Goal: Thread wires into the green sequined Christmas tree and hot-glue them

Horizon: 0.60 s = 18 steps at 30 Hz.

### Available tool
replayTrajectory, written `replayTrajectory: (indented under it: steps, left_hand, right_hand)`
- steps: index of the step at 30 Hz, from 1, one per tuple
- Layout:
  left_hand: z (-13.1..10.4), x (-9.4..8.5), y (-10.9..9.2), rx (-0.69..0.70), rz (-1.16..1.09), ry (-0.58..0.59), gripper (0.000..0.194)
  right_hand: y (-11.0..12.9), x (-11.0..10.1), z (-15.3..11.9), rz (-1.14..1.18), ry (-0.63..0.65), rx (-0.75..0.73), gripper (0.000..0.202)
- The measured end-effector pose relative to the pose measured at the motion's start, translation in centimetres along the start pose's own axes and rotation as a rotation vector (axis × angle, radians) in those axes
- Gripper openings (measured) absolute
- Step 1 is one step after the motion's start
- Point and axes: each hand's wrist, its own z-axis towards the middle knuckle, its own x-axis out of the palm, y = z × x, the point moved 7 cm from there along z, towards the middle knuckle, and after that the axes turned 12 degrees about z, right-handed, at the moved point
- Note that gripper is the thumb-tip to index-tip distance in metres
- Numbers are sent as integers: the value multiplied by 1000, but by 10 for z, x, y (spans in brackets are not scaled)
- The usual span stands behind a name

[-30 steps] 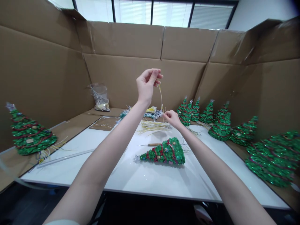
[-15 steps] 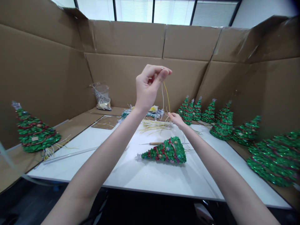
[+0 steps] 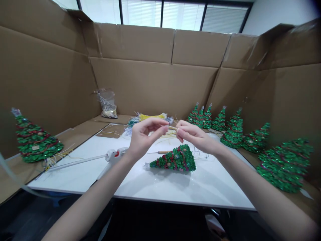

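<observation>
Thumb and fingers of my left hand (image 3: 149, 134) are pinched on a thin yellow-and-white wire (image 3: 172, 128). My right hand (image 3: 192, 134) pinches the same wire a short way to the right, so a brief length shows between the two hands. Below them a small green tinsel Christmas tree (image 3: 174, 160) lies on its side on the white board (image 3: 155, 190), its clear tip pointing left. An awl (image 3: 164, 152) with a wooden handle lies just behind the tree. Bundles of yellow, white and green wires (image 3: 152, 117) lie behind my hands, partly covered by them.
A white glue gun (image 3: 111, 155) with a long glue stick lies at left. One tree (image 3: 36, 137) stands far left, wires at its base. Several trees (image 3: 232, 132) line the right side. A plastic bag (image 3: 107, 103) stands at the back. Cardboard walls (image 3: 140, 77) enclose the board.
My left hand has come down from high up to meet my right hand, which has risen slightly. The wire that hung long between them now shows only as a short stretch. The glue gun has come into view.
</observation>
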Motion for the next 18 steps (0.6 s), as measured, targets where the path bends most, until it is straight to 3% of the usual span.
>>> replayTrajectory:
  steps: [4, 8, 18]
  left_hand:
    - [-20, -14, 0, 66, 252, 25, 10]
    - [-31, -16, -7, 151, 418, 71, 10]
    - [-39, -12, -1, 161, 475, 160, 9]
  right_hand:
    - [-7, 5, -8, 1, 115, 125, 44]
    - [-8, 10, -9, -22, 172, 138, 45]
    - [2, 21, -12, -190, 234, 104, 38]
